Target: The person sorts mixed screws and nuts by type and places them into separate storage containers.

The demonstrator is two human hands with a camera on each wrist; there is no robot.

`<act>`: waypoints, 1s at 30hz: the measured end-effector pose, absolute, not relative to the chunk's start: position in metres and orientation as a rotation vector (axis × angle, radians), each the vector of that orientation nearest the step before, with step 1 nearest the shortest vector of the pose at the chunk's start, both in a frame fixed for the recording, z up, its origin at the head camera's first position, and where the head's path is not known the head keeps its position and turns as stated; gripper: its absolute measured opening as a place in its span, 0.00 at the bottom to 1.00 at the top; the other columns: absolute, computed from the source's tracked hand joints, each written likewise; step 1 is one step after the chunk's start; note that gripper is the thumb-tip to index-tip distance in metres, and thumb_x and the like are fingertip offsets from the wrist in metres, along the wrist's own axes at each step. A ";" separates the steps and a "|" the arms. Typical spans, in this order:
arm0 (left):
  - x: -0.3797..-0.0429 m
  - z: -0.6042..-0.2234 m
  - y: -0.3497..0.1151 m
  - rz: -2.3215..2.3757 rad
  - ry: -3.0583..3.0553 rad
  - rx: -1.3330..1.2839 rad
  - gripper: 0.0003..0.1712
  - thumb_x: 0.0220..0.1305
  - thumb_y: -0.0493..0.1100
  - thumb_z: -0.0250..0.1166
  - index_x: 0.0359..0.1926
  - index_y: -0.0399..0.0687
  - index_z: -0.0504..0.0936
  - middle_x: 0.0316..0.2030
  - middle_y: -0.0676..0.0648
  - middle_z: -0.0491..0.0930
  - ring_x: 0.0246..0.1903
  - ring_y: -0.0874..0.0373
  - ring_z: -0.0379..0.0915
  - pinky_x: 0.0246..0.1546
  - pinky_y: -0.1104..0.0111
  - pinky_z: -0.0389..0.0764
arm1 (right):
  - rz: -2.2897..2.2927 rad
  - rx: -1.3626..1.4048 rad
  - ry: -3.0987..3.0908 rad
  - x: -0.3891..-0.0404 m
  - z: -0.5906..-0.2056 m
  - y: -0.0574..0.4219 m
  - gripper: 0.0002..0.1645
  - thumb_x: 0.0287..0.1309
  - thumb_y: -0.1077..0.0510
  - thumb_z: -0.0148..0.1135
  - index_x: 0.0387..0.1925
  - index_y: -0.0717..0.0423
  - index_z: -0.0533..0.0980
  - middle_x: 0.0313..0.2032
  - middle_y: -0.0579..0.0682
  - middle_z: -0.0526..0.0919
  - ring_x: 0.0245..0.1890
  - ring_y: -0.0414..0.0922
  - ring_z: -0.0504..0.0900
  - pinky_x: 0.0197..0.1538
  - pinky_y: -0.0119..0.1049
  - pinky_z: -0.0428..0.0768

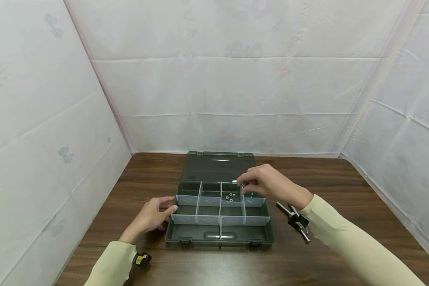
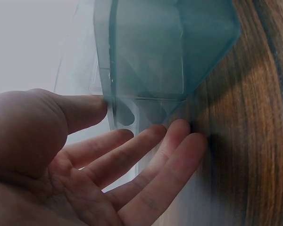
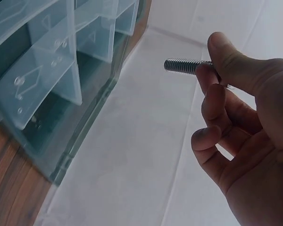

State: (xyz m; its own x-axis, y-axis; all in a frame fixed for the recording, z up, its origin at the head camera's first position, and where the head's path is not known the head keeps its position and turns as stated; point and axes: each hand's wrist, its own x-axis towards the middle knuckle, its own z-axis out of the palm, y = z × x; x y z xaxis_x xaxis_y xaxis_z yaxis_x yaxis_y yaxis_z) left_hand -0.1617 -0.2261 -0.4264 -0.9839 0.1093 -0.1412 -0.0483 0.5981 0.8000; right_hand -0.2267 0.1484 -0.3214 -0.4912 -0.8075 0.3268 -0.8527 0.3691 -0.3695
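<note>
A dark translucent compartment box (image 1: 196, 236) lies with its lid (image 1: 218, 167) swung back. My left hand (image 1: 151, 214) is at its left side; in the left wrist view the thumb tip touches the rim and the fairly straight fingers lie along the outer wall. Over the back right compartments, my right hand (image 1: 268, 184) pinches a threaded metal bolt (image 3: 181, 66) between thumb and fingers. The bolt's other end is hidden by the fingers. Several small nuts (image 1: 230, 196) sit in one back compartment, with small bits of hardware in the compartment to its right.
Right of the box, several metal bolts (image 1: 305, 236) and a black piece with a yellow mark (image 1: 297, 222) lie on the dark wooden table (image 1: 150, 171). Pale dividers (image 1: 200, 218) split the box. White sheeting (image 1: 236, 87) encloses the table's back and sides.
</note>
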 end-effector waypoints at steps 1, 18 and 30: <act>-0.162 -0.427 -0.226 1.334 2.649 0.050 0.29 0.75 0.44 0.64 0.71 0.36 0.72 0.59 0.29 0.79 0.33 0.55 0.83 0.25 0.60 0.87 | 0.769 1.550 -2.517 -0.226 -0.321 0.145 0.13 0.61 0.60 0.73 0.48 0.49 0.87 0.39 0.40 0.87 0.28 0.31 0.78 0.30 0.29 0.78; -0.164 -0.428 -0.222 1.355 2.641 0.042 0.29 0.75 0.44 0.64 0.71 0.37 0.72 0.58 0.30 0.80 0.34 0.53 0.84 0.25 0.59 0.87 | 0.741 1.769 -2.550 -0.222 -0.322 0.107 0.09 0.63 0.61 0.73 0.45 0.52 0.86 0.36 0.39 0.86 0.27 0.29 0.76 0.34 0.25 0.79; -0.165 -0.426 -0.219 1.360 2.632 0.036 0.29 0.75 0.43 0.64 0.71 0.37 0.72 0.57 0.32 0.81 0.33 0.54 0.83 0.26 0.59 0.87 | 0.702 1.890 -2.620 -0.217 -0.331 0.087 0.08 0.73 0.58 0.62 0.47 0.50 0.85 0.37 0.36 0.85 0.25 0.31 0.73 0.32 0.24 0.75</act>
